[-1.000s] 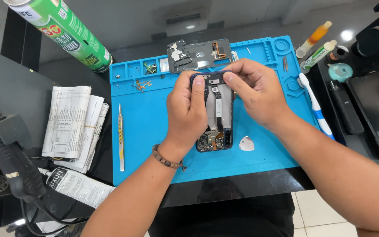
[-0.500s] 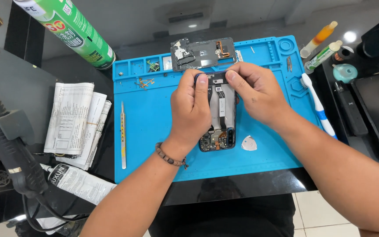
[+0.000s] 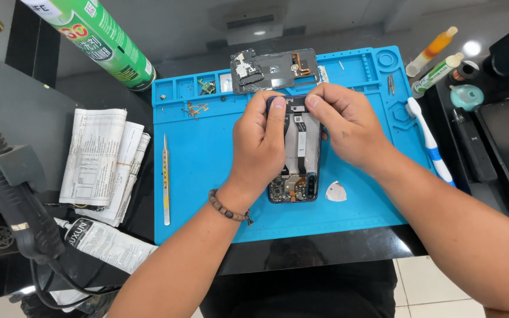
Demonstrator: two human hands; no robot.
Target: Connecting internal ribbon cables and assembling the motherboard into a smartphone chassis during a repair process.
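both hands are working the far end of an opened phone [image 3: 298, 156] lying face-down mid blue repair mat [image 3: 207, 176]. left hand [image 3: 260, 141] is pinching at the top edge w/ thumb & forefinger closed on the frame or a small part there; can't tell which. right hand [image 3: 343, 126] is pinching the same edge, fingertips pressed tight. looks like a seat/unseat step on a top component; next move is calling for fine, even pressure. mat's rim compartments [image 3: 198, 88] are holding small screws & a tiny green part. removed back plate [image 3: 275, 70] is lying just beyond the phone.
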